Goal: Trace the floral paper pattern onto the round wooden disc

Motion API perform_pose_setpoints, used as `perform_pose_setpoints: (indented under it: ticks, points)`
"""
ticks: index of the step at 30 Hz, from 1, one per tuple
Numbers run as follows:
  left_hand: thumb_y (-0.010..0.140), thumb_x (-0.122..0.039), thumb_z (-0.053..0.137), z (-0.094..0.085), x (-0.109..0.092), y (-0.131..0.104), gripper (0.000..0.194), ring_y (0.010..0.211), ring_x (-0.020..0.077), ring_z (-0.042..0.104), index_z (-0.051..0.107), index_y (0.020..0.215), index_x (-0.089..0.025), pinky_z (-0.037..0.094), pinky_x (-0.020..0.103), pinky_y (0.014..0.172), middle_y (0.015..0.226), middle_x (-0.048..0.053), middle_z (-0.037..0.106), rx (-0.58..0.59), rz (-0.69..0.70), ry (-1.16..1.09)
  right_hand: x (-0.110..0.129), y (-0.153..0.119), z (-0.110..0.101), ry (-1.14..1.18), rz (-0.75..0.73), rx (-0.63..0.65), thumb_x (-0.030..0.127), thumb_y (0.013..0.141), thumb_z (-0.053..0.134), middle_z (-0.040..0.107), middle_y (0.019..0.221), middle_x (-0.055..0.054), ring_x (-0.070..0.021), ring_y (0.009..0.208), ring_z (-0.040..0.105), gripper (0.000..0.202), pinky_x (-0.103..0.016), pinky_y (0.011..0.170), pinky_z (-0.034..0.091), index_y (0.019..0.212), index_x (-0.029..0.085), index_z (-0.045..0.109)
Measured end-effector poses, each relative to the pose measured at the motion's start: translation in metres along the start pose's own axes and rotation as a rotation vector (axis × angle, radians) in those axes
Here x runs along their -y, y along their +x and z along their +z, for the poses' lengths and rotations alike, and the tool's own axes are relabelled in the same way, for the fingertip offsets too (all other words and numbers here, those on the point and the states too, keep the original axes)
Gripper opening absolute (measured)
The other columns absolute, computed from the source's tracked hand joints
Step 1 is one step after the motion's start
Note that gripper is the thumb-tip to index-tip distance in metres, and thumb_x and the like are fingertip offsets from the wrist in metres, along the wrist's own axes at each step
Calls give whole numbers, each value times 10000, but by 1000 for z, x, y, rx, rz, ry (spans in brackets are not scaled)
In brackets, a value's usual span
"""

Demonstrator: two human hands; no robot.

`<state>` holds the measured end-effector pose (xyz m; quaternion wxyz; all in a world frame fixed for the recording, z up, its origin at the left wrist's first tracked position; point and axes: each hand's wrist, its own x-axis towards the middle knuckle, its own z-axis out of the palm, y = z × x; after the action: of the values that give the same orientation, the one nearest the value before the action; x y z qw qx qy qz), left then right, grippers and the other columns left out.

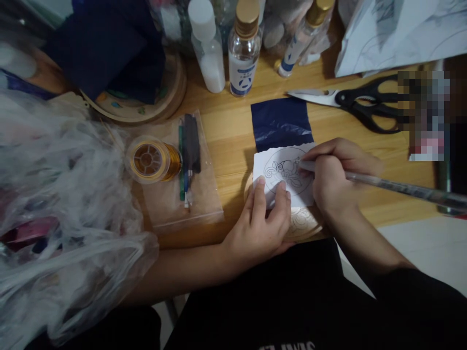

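A white paper (270, 163) with a line drawing inside a circle lies over a round wooden disc (310, 227), whose lower part shows more printed pattern. My left hand (257, 226) keeps the paper against the disc, its fingertips on the lower edge and the thumb low by the rim, partly hidden. In my right hand (330, 177) is a slim pen (394, 184), its tip end over the right side of the drawing. Whether the tip touches the paper I cannot tell. A dark blue sheet (280, 121) extends from behind the paper's top edge.
Black-handled scissors (350, 99) lie at the upper right. Several bottles, including a gold-capped bottle (244, 53), stand at the back. To the left are a golden thread spool (155, 159), a clear bag (207, 204) with slim tools, and crumpled plastic (73, 272).
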<state>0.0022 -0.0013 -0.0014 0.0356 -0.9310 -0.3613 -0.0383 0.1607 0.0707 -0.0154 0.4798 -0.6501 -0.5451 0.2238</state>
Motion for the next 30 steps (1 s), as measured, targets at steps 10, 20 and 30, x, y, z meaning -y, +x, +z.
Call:
perform_pose_setpoints:
  ticks: [10, 20, 30]
  points:
    - [932, -668, 438, 0, 0, 0, 788, 1219, 446, 574, 534, 1376, -24, 452, 498, 1000, 1437, 227, 513, -9, 8, -11, 5, 1, -2, -33, -4, 58, 80, 713, 508, 634, 568, 57, -107, 493, 562, 259, -257, 508, 460, 626, 254, 678]
    - [890, -716, 478, 1, 1, 1, 858, 1220, 464, 570, 529, 1376, -11, 474, 481, 989, 1425, 213, 534, -26, 5, 8, -3, 0, 0, -1, -14, -39, 66, 672, 474, 604, 542, 61, -103, 467, 518, 266, -259, 485, 437, 587, 240, 656]
    - [900, -717, 452, -1, 1, 1, 834, 1228, 438, 579, 531, 1383, -41, 501, 455, 976, 1442, 197, 527, -9, -1, 26, -4, 2, -3, -38, -68, 65, 68, 726, 500, 612, 578, 63, -84, 497, 546, 246, -237, 514, 451, 627, 227, 660]
